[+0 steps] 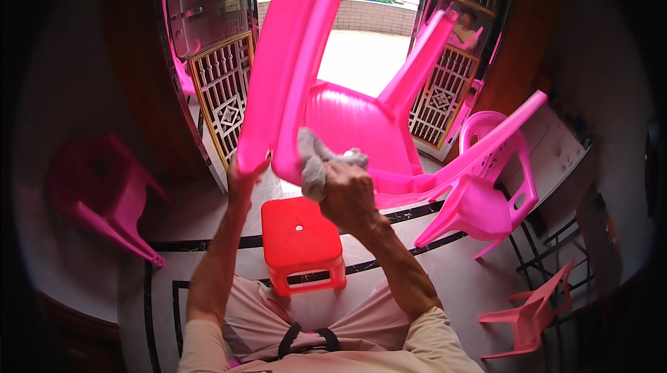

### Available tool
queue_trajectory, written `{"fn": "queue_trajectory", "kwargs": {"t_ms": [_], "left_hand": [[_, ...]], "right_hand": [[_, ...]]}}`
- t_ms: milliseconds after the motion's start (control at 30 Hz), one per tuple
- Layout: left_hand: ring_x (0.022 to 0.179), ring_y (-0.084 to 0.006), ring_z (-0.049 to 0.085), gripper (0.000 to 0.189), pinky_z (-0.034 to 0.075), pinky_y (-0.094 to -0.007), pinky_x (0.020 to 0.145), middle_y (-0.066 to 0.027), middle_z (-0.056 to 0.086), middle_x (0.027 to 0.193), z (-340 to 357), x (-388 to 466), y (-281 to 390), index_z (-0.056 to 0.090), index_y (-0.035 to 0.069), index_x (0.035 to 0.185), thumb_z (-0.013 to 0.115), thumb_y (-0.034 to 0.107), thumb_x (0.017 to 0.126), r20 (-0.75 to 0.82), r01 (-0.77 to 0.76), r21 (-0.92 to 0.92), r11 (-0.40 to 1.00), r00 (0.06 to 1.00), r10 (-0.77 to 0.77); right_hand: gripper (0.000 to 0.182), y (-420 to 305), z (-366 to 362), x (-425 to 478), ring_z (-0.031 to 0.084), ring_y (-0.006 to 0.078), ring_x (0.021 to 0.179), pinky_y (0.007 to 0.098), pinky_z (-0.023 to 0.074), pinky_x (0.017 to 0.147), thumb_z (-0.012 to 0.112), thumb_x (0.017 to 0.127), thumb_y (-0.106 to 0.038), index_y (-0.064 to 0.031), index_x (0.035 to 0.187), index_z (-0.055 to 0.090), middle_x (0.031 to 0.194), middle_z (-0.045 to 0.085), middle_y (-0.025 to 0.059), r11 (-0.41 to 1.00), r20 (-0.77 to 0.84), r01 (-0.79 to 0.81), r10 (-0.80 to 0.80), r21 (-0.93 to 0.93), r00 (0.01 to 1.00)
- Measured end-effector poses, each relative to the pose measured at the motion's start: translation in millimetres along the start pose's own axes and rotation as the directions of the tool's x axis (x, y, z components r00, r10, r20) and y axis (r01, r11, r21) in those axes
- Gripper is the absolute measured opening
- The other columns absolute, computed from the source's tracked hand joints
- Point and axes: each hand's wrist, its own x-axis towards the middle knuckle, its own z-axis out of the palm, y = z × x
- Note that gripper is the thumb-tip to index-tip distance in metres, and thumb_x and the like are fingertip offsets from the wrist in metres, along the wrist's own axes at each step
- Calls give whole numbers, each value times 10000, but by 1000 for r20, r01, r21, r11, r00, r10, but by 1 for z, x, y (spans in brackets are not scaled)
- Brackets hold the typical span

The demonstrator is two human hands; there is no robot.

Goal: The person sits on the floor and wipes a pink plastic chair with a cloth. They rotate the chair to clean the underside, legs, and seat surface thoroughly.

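A pink plastic chair (359, 133) is raised and tipped before me, its legs pointing up and to the right. My left hand (247, 177) grips the lower end of its long pink part at the left. In my right hand (346, 190) is a bunched grey cloth (315, 164), held against or just in front of the chair; contact is hard to tell. Below the chair, a red plastic stool (299, 232) stands upright on the floor between my legs and the doorway.
More pink plastic chairs stand at the right (484, 206) and in shadow at the left (114, 190). A small red chair (531, 313) is at the lower right, near a table (560, 149). Ornate metal door panels (226, 102) flank the open doorway; a brick wall (372, 17) lies outside.
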Motion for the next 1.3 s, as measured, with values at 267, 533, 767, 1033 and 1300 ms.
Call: {"fn": "queue_trajectory", "kwargs": {"t_ms": [267, 533, 767, 1033, 1300], "left_hand": [[1121, -240, 731, 809, 601, -367, 905, -177, 684, 1273, 74, 82, 248, 533, 45, 1505, 908, 360, 861, 280, -783, 290, 550, 619, 734], [1526, -400, 395, 973, 348, -580, 1230, -277, 391, 1618, 127, -1, 90, 272, -17, 1655, 719, 541, 995, 84, -272, -63, 960, 957, 276], [1053, -240, 746, 516, 631, -457, 897, -76, 730, 1162, 246, -97, 61, 614, 90, 1338, 777, 404, 963, 656, 565, -450, 691, 735, -174], [1046, -174, 708, 397, 574, -377, 893, -70, 725, 1113, 342, -80, 140, 671, 54, 1288, 731, 324, 1003, 706, 535, -670, 514, 673, 220], [838, -210, 755, 324, 624, -381, 726, -103, 766, 963, 478, -92, 248, 733, 19, 1091, 848, 260, 907, 718, 485, -585, 651, 683, 137]], "right_hand": [[458, -17, -131, 53, 711, 286, 757, 403, 585, 764, 938, 820, -264, 4, 1118, 714, 900, 716, 145, 969, -539, -60, -81, -240, 838], [481, 16, -289, 18, 637, 191, 1014, 346, 545, 933, 887, 909, -191, 51, 1233, 626, 1152, 688, 93, 982, -903, -176, 8, -75, 430], [652, 5, -352, -55, 654, 215, 1154, 374, 555, 1011, 794, 950, -187, 103, 1458, 507, 1367, 627, 204, 980, -859, -34, 189, 196, 475], [829, 24, -456, -95, 422, 355, 1518, 545, 437, 1205, 655, 1014, -583, -59, 1605, 402, 1601, 429, 198, 926, -911, -291, 319, 241, 261], [719, 152, -517, -147, 485, 353, 1465, 524, 449, 1199, 496, 1093, -548, -43, 1598, 418, 1579, 479, 195, 900, -888, -246, 410, 359, 207]]}}
